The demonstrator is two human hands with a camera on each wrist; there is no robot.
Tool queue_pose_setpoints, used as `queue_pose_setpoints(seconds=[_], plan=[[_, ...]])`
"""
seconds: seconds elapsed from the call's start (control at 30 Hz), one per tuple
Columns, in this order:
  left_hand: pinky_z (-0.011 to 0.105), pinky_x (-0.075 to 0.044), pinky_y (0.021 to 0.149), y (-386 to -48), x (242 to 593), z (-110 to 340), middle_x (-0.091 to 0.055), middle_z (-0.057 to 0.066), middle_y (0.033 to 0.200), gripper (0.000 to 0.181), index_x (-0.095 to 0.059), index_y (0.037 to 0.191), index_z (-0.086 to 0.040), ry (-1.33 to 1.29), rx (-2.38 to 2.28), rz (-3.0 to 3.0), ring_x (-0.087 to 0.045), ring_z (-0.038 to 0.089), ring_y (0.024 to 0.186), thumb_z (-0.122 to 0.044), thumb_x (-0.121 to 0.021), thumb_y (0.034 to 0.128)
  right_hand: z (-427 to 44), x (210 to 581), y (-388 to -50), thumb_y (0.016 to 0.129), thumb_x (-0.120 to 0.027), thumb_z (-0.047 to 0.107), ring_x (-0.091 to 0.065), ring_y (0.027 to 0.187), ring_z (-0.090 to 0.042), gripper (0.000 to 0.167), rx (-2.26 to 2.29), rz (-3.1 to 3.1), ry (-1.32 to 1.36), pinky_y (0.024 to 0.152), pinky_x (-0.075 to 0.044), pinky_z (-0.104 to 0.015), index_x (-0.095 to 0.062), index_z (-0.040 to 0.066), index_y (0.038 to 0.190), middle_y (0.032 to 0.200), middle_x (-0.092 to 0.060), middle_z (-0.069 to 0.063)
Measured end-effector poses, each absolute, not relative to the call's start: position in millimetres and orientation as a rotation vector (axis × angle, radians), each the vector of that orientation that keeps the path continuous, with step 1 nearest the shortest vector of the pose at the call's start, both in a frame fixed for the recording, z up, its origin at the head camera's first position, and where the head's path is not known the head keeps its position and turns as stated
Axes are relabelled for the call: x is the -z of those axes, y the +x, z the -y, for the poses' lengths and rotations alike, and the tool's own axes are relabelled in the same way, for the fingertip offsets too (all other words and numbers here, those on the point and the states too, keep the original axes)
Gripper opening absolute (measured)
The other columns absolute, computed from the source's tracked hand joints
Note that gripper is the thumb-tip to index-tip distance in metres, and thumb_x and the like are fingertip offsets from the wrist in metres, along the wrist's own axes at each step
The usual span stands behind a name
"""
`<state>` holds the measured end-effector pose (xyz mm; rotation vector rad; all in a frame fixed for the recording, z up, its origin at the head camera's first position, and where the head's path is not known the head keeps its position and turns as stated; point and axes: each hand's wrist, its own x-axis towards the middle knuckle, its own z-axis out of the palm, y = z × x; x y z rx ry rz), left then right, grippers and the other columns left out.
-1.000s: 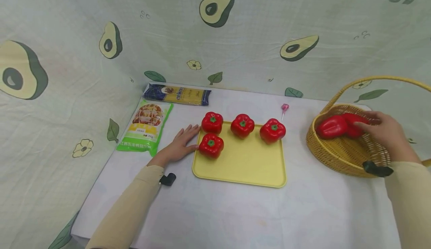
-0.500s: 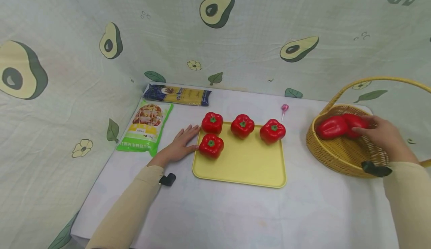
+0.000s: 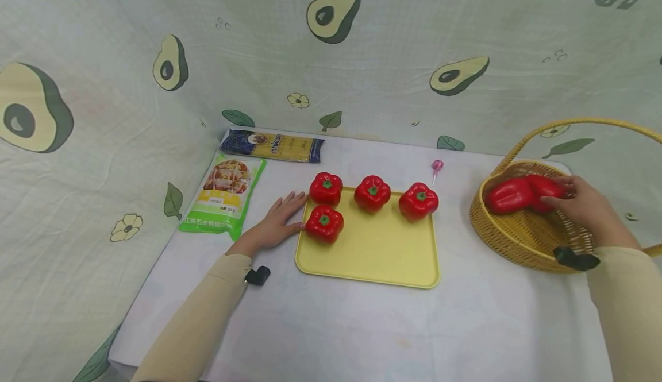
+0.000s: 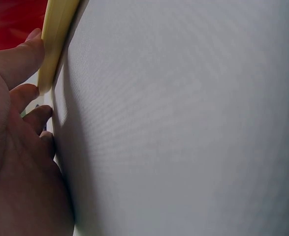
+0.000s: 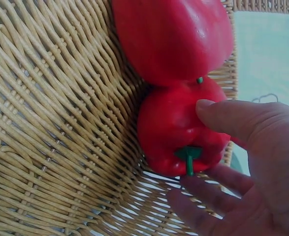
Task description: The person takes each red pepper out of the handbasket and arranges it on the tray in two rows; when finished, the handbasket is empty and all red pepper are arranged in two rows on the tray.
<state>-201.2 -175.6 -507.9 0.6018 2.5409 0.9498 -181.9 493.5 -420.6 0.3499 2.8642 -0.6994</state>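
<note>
In the head view, my left hand (image 3: 273, 227) lies with fingers spread at the left edge of the yellow tray (image 3: 374, 255). The left wrist view has its thumb against the tray's rim (image 4: 53, 44). Several red bell peppers stand stem up along the tray's back and left, such as the front left one (image 3: 324, 224). My right hand (image 3: 592, 207) reaches into the wicker basket (image 3: 496, 238) and holds a red bell pepper (image 5: 166, 125), thumb on its side and fingers near its green stem. Another bell pepper (image 3: 509, 196) lies against it.
A pasta packet (image 3: 274, 145) and a green food bag (image 3: 224, 192) lie at the back left. A pink lollipop (image 3: 437, 165) lies behind the tray. The basket's tall handle (image 3: 584, 120) arches up beside my right hand. A patterned cloth hangs behind the table.
My right hand has shifted slightly left and closed in on the right-hand pepper in the basket. My left hand and the tray have stayed put.
</note>
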Motion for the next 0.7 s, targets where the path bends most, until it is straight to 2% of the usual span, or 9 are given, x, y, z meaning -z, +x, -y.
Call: queue_pose_setpoints(seconds=[0.3,0.53,0.7], plan=[[0.046,0.006,0.127,-200.8,508.0,175.9,-0.014,-0.002,0.171,0.078,-0.02,0.164,-0.025,0.606,-0.942,-2.544,0.003,0.021,0.157,-0.041,-0.062,0.1004,-491.9,419.1,-181.5,0.101,-0.056,0.047,-0.035,0.118,-0.063,0.083,0.709,-2.858,0.409,0.093,-0.038,-0.076,-0.023,-0.016,0.143,0.134,-0.031,-0.047],[0.046,0.006,0.127,-201.5,508.8,175.5,-0.014,-0.002,0.171,0.078,-0.02,0.164,-0.025,0.602,-0.936,-2.549,0.003,0.02,0.157,-0.042,-0.061,0.1008,-487.6,412.5,-181.0,0.103,-0.054,0.04,-0.038,0.111,-0.062,0.072,0.714,-2.912,0.339,0.087,-0.043,-0.073,-0.03,-0.018,0.139,0.126,-0.036,-0.046],[0.046,0.006,0.127,-200.7,508.8,175.6,-0.014,-0.002,0.171,0.078,-0.02,0.164,-0.025,0.599,-0.932,-2.549,0.004,0.02,0.157,-0.044,-0.061,0.1006,-483.9,408.9,-180.0,0.104,-0.054,0.034,-0.038,0.11,-0.061,0.063,0.66,-2.965,0.29,0.085,-0.042,-0.073,-0.037,-0.018,0.135,0.121,-0.037,-0.046]])
